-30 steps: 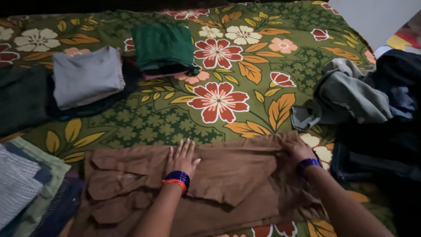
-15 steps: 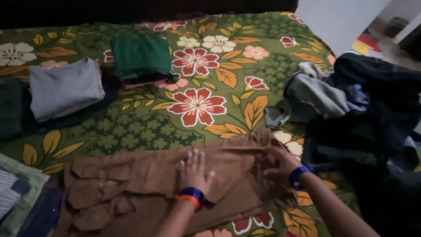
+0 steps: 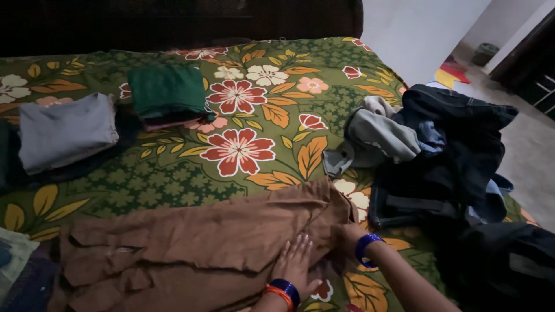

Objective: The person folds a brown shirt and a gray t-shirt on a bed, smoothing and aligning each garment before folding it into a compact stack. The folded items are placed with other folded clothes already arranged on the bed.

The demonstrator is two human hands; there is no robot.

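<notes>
Two hands work at the near edge of a bed (image 3: 173, 173) covered by a green sheet printed with red, white and pink flowers and orange leaves. Largest on it is a heap of dark clothes (image 3: 457, 156) on the right side, black and navy pieces tumbled together, reaching from the middle of the bed to the near right corner. A crumpled grey garment (image 3: 378, 136) lies against the left side of that heap, touching it.

Next in size is the brown garment (image 3: 196, 242), spread flat across the near part of the bed, with folded layers and flaps toward its left end. Its right end is bunched just beside the dark heap.

Farther back on the left sits a folded grey cloth (image 3: 66, 130) resting on a darker piece, and just to its right a folded green cloth (image 3: 167, 89) lying on top of a pinkish one. At the near left corner the edge of another pile of fabric (image 3: 14, 260) shows, partly cut off.

The left hand (image 3: 296, 263) lies flat on the brown garment near its right end, fingers spread and pressing down, gripping nothing; blue and orange bangles (image 3: 283, 292) circle its wrist. The right hand (image 3: 347, 237) is just beside it, at the bunched right end of the brown garment, touching the fabric; whether its fingers are closed on the cloth cannot be told. A blue bangle (image 3: 365, 245) sits on that wrist.
</notes>
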